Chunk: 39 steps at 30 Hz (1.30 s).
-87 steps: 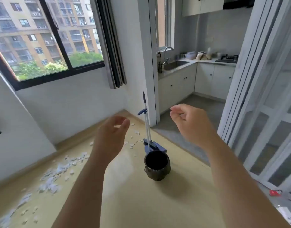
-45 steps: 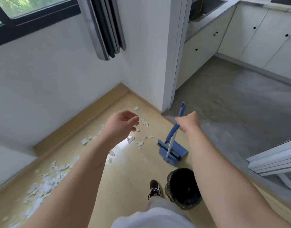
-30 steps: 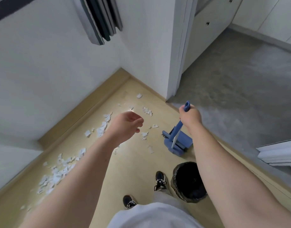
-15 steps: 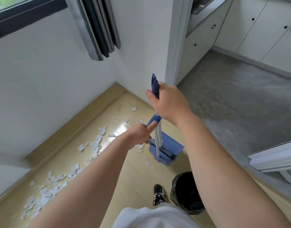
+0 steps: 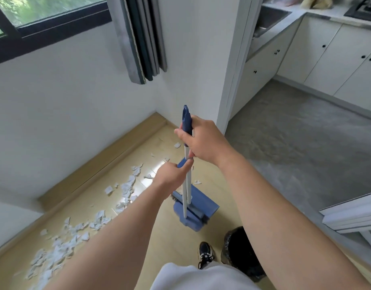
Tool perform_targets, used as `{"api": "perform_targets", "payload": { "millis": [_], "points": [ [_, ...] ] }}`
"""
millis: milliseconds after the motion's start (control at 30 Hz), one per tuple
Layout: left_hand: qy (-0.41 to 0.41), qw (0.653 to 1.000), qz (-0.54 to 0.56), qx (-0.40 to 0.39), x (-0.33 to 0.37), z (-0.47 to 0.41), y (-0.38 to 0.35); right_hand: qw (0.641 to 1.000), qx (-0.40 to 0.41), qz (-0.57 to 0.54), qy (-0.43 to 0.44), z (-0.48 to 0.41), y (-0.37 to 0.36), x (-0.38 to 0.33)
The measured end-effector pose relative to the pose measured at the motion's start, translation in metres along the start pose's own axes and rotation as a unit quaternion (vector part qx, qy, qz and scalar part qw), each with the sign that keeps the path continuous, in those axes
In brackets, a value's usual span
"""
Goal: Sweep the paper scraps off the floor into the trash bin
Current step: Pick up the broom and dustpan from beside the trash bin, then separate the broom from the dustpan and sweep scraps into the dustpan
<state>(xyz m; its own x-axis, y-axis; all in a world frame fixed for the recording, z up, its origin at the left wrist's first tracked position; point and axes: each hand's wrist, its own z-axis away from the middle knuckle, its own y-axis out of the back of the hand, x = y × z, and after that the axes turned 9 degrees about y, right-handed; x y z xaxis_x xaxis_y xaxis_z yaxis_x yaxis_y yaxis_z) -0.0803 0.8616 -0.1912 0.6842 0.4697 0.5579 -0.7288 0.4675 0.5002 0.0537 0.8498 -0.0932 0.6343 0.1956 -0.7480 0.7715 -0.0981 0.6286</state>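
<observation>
A blue broom and dustpan set [image 5: 196,208] stands upright on the wooden floor, its two white poles side by side. My right hand [image 5: 203,140] is shut on the taller pole's blue grip. Just below, my left hand [image 5: 172,177] is shut on the shorter pole's blue grip. White paper scraps [image 5: 61,245] lie strewn along the baseboard from the lower left to the corner. The black-lined trash bin [image 5: 239,250] stands at my feet, partly hidden by my right arm.
My shoe [image 5: 205,253] is planted beside the bin. A white wall with a grey curtain [image 5: 142,38] closes the left side. A door frame [image 5: 235,65] leads to the grey kitchen floor [image 5: 295,143] and white cabinets. White folding door panels [image 5: 356,214] lie at the right.
My right hand took the broom grip and lifted it upright. My left hand reached in and closed on the lower grip. The view tilted down toward the floor.
</observation>
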Motion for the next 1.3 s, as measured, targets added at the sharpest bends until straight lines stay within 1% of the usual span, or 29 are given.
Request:
{"api": "perform_targets", "payload": {
  "millis": [133,300,367,467,533,667,733,800,867,900,933,967,1033,1100,1167,1233,1300],
  "points": [
    [0.013,0.999,0.025,-0.031,-0.010,0.003,0.008,1.000,0.003,-0.031,-0.007,0.001,-0.010,-0.003],
    [0.015,0.999,-0.037,0.027,-0.018,0.004,0.012,0.998,-0.008,-0.063,-0.015,-0.003,-0.015,-0.007],
    [0.015,0.997,-0.059,0.046,-0.018,0.006,0.012,0.999,-0.006,-0.052,-0.009,-0.004,-0.016,-0.007],
    [0.039,0.994,-0.071,0.069,-0.026,0.008,0.020,0.999,0.029,-0.017,-0.011,-0.005,-0.015,-0.004],
    [0.066,0.994,-0.054,0.062,-0.043,0.006,0.028,0.997,0.057,-0.018,-0.038,-0.005,-0.006,0.004],
    [0.108,0.992,0.062,0.001,-0.062,0.010,0.043,0.987,0.112,-0.059,-0.102,-0.008,0.011,0.026],
    [0.111,0.991,0.079,-0.015,-0.058,0.012,0.044,0.974,0.108,-0.127,-0.154,-0.008,0.009,0.032],
    [0.110,0.991,0.068,-0.013,-0.053,0.012,0.046,0.947,0.085,-0.225,-0.211,-0.009,0.004,0.036],
    [0.108,0.992,0.064,-0.010,-0.052,0.010,0.048,0.897,0.080,-0.348,-0.262,-0.006,-0.003,0.040],
    [0.107,0.992,0.065,-0.009,-0.052,0.010,0.049,0.871,0.090,-0.382,-0.294,-0.006,-0.007,0.044],
    [0.110,0.992,0.067,-0.004,-0.052,0.010,0.050,0.855,0.093,-0.386,-0.333,-0.006,-0.010,0.052],
    [0.116,0.991,0.070,0.003,-0.052,0.009,0.051,0.856,0.070,-0.349,-0.374,-0.007,-0.013,0.059],
    [0.125,0.990,0.067,0.016,-0.054,0.009,0.055,0.873,-0.025,-0.229,-0.429,-0.002,-0.020,0.078],
    [0.135,0.989,0.063,0.027,-0.057,0.008,0.057,0.860,-0.128,-0.146,-0.471,0.007,-0.033,0.101],
    [0.144,0.987,0.059,0.033,-0.060,0.006,0.060,0.838,-0.188,-0.075,-0.507,0.019,-0.051,0.121],
    [0.152,0.986,0.058,0.047,-0.064,0.003,0.062,0.820,-0.203,-0.039,-0.534,0.030,-0.063,0.132],
    [0.158,0.984,0.054,0.068,-0.068,0.000,0.065,0.816,-0.179,-0.040,-0.548,0.033,-0.074,0.138]
  ]
}}
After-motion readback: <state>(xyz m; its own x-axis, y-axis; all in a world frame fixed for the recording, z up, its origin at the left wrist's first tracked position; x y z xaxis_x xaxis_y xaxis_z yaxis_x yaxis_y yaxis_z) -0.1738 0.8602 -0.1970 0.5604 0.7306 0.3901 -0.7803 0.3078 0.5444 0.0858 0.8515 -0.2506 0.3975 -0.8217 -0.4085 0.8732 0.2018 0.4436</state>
